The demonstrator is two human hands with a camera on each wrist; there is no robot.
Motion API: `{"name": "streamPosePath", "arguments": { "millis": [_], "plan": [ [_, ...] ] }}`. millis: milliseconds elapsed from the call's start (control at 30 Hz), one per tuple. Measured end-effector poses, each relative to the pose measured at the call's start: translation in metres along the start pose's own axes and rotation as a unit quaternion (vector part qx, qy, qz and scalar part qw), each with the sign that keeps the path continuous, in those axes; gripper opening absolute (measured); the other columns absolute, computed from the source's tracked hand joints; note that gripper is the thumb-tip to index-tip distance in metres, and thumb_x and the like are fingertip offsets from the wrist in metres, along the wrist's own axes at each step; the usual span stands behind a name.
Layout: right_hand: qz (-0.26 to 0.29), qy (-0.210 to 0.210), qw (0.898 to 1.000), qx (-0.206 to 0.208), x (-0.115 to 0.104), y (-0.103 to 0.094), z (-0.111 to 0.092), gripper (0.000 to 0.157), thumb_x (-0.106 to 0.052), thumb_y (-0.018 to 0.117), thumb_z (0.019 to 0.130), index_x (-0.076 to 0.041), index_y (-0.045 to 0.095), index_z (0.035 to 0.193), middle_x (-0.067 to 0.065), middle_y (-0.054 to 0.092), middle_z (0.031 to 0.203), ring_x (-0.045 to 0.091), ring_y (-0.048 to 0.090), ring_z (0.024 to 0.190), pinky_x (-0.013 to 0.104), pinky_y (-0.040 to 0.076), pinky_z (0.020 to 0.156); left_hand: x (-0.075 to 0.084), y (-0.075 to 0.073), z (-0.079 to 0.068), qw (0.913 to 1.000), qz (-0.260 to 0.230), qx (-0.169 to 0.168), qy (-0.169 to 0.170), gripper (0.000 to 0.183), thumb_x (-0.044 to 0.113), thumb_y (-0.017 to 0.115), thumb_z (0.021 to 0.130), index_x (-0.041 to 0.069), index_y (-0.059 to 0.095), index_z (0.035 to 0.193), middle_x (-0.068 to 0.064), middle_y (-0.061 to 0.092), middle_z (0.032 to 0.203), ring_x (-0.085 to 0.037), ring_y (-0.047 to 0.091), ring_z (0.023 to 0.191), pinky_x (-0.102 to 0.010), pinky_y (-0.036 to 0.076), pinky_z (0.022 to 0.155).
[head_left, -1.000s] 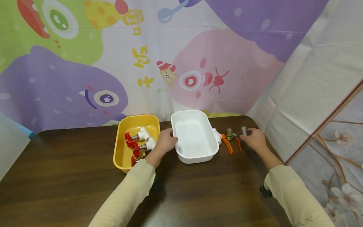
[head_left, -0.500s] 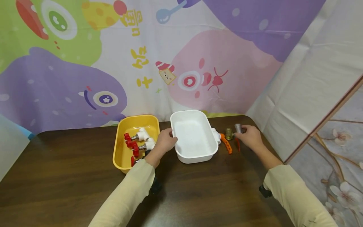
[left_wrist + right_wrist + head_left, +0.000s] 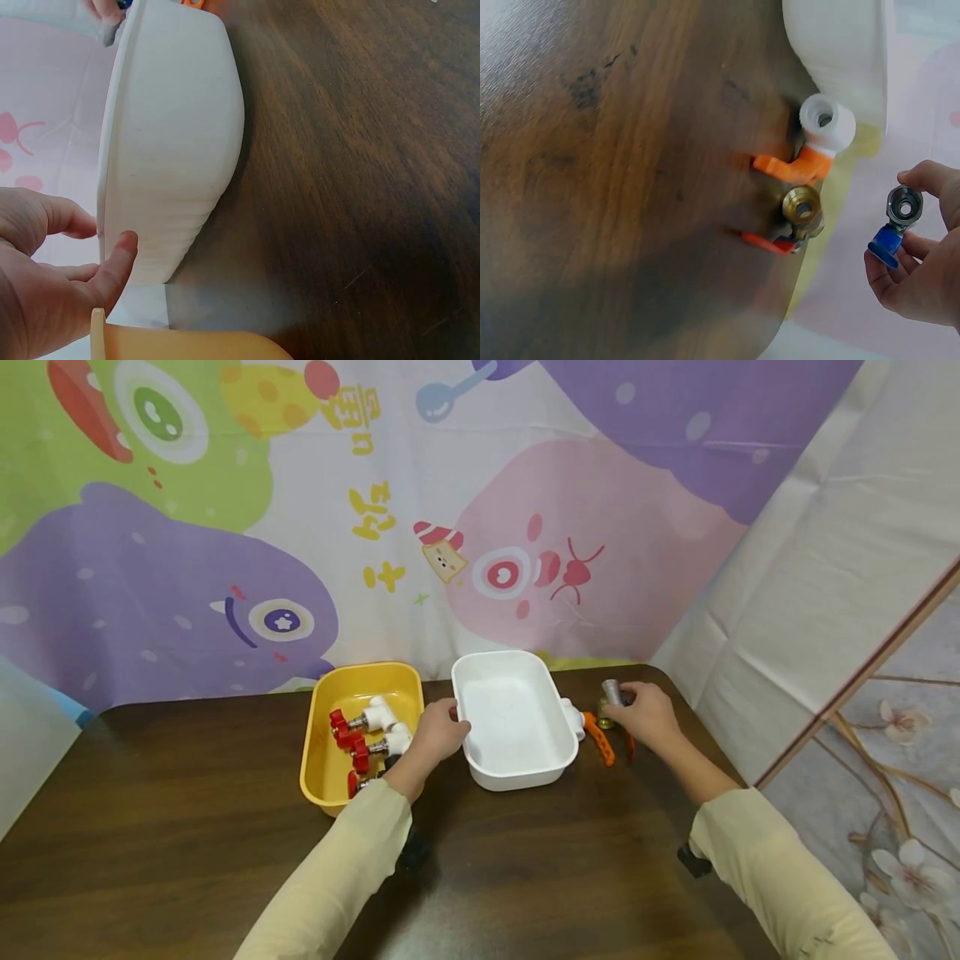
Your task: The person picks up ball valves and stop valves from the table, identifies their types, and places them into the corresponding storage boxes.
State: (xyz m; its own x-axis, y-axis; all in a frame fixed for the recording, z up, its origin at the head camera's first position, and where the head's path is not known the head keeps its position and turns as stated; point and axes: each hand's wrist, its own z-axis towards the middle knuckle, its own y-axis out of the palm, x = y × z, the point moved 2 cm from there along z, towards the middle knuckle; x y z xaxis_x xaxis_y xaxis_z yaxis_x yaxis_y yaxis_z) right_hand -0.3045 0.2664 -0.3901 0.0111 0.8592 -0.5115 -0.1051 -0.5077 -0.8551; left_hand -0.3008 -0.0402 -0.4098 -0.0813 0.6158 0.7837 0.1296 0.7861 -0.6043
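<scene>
My left hand (image 3: 441, 731) pinches the left rim of a white plastic tub (image 3: 517, 774); in the left wrist view the fingers (image 3: 118, 262) lie along its outer wall. My right hand (image 3: 649, 718) holds a small silver valve with a blue handle (image 3: 904, 206), raised above the table's right side. Below it stands a brass valve with a red lever (image 3: 802, 204), partly covered by the held valve in the head view. Beside that is a white valve with an orange lever (image 3: 829, 124), close to the tub's right wall.
A yellow tub (image 3: 315, 777) stands left of the white one, with several white valves with red knobs (image 3: 362, 753) in it. The brown table (image 3: 540, 877) ends at a printed cloth (image 3: 390, 635) behind and a pale panel (image 3: 810, 610) on the right.
My right hand has moved left with the silver valve, now over the brass valve. The left hand and the tubs have stayed put.
</scene>
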Motion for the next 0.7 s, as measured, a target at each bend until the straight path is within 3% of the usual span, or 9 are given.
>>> {"name": "streamPosePath", "arguments": {
  "millis": [233,700],
  "plan": [
    [0.016,0.003,1.0,-0.026,-0.015,0.002,0.001,0.059,-0.029,0.063,0.085,0.006,0.049,0.13,0.027,0.053,0.12,0.037,0.055,0.103,0.045,0.05,0.081,0.0,0.0,0.0,1.0,-0.005,0.0,-0.003,0.041,0.011,0.054,0.089,-0.002,0.051,0.129,-0.017,0.06,0.117,-0.025,0.057,0.099,-0.034,0.051,0.079],
    [0.027,-0.029,0.999,-0.024,-0.047,0.007,0.006,0.054,-0.027,0.067,0.082,0.004,0.056,0.123,0.022,0.058,0.116,0.034,0.056,0.101,0.044,0.05,0.083,0.001,0.0,-0.002,0.9999,-0.006,-0.003,-0.008,0.045,0.013,0.053,0.091,-0.001,0.047,0.133,-0.017,0.057,0.122,-0.026,0.057,0.105,-0.037,0.051,0.084]
  ]
}}
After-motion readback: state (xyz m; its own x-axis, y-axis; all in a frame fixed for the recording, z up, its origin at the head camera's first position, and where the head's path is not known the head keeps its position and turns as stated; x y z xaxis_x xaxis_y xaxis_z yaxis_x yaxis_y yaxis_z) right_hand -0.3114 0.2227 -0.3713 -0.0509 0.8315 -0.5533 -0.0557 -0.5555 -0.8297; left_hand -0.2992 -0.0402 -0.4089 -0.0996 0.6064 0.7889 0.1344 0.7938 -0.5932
